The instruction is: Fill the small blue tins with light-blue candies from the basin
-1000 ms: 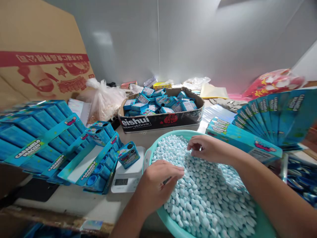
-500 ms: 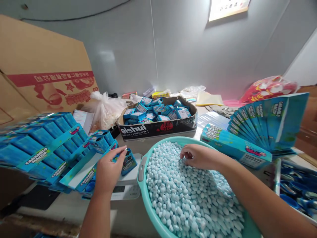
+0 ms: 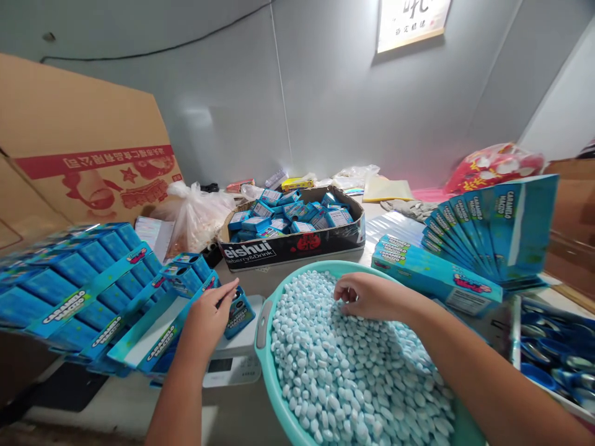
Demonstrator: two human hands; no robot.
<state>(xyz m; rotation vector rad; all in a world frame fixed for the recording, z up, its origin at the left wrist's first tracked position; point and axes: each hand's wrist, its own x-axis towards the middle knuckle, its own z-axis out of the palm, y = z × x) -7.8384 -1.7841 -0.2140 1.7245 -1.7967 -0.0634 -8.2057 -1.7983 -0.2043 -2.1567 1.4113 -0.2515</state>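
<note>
A teal basin (image 3: pixel 263 322) holds a heap of pale blue candy tablets (image 3: pixel 353 378). My right hand (image 3: pixel 367 296) rests on the heap near its far edge, fingers curled and pinched together. My left hand (image 3: pixel 207 319) reaches over the small open blue box (image 3: pixel 239 313) that stands on a white digital scale (image 3: pixel 232 362), its fingertips pinched at the box's top; what they hold is too small to see.
Open blue display trays (image 3: pixel 88 291) with small boxes lie at left. A black cardboard tray (image 3: pixel 288 244) of filled boxes stands behind the basin. Flat blue cartons (image 3: pixel 488 229) fan out at right, above a stack (image 3: pixel 432 272). A plastic bag (image 3: pixel 195 214) and a big brown carton (image 3: pixel 79 142) stand at the back left.
My left hand left the candy heap and moved left to the small box on the scale. My right hand stayed on the heap. The view tilted upward.
</note>
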